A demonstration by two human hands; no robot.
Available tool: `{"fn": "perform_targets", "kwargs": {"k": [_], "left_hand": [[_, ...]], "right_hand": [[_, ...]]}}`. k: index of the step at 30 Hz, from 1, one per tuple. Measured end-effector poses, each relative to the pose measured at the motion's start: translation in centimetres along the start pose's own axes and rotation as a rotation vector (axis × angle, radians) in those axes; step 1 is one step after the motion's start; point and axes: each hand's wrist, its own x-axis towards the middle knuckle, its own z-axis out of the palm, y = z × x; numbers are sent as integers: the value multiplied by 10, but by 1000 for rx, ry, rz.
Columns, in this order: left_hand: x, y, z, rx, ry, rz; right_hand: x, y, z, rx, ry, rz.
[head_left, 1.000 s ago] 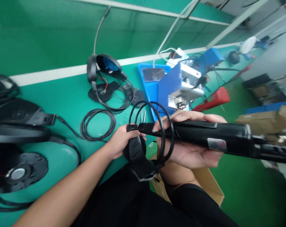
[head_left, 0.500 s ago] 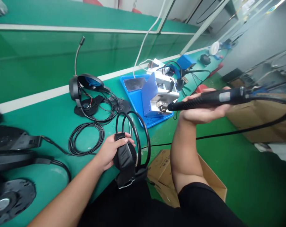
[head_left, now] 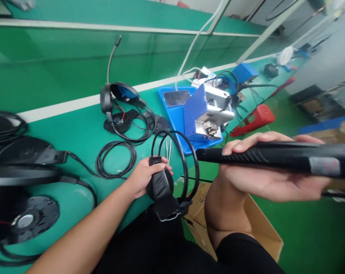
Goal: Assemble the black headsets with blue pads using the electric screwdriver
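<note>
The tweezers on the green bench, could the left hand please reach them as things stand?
Probably not without letting go: the left hand is occupied gripping the headset, although the tweezers lie close by.

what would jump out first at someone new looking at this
Probably the long black tool held in the right hand at the right, large and close to the camera. Next, near the middle, comes the black headset in the left hand, with its dark hoops arching upward. Beyond it, a blue and silver machine stands out on a bright blue tray on the green bench.
</note>
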Motion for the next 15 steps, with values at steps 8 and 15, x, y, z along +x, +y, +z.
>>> {"fn": "perform_targets", "kwargs": {"k": [8,15], "left_hand": [[3,-4,-2,-77,-23,-13],[9,-12,-7,-68,-77,37]], "right_hand": [[-60,3,50,29,-90,-28],[-66,14,64,76,14,-44]]}}
